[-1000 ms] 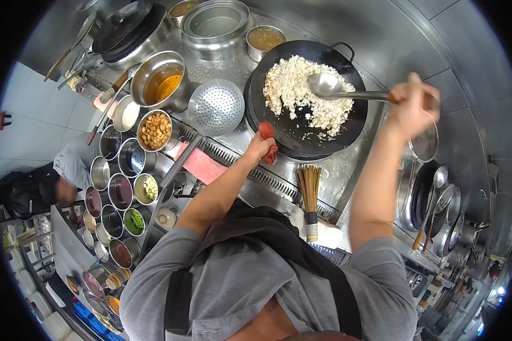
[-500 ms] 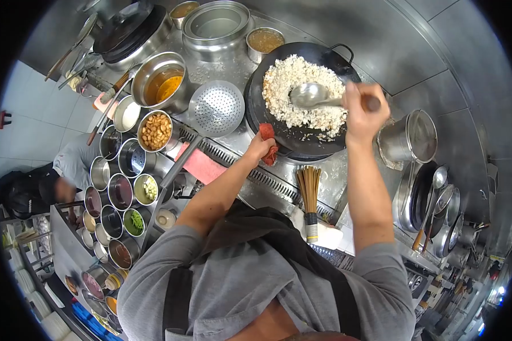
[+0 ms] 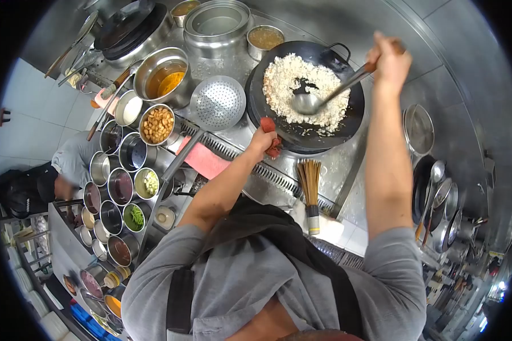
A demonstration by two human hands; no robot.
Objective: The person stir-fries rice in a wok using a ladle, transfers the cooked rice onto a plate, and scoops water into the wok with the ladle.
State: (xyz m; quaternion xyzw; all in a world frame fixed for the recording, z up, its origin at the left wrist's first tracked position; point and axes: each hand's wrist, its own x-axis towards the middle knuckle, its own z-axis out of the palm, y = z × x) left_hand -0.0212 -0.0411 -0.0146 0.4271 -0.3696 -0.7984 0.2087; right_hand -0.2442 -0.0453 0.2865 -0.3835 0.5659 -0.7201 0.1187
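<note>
My right hand point(image 3: 391, 63) is closed round the handle of a metal ladle point(image 3: 307, 104), raised beyond the right side of a black wok point(image 3: 355, 116). The ladle's bowl rests in the fried rice point(image 3: 287, 71), which is spread over the wok's middle. A small dark patch of bare wok shows just above the bowl. At the wok's near left edge, my left hand point(image 3: 260, 142) grips a folded red cloth point(image 3: 272, 149) against the rim. Whatever handle lies under the cloth is hidden.
Left of the wok lie a perforated skimmer point(image 3: 218, 102), a pot of oil point(image 3: 168, 82) and a pan of browned cubes point(image 3: 157, 125). A bamboo brush point(image 3: 309, 184) stands near the front edge. A co-worker point(image 3: 74, 159) bends at far left. Strainers point(image 3: 420, 131) hang at right.
My right hand has moved up and right, tilting the ladle's handle upward. The ladle's bowl has shifted slightly down, and a dark gap has appeared in the rice. My left hand stays at the rim.
</note>
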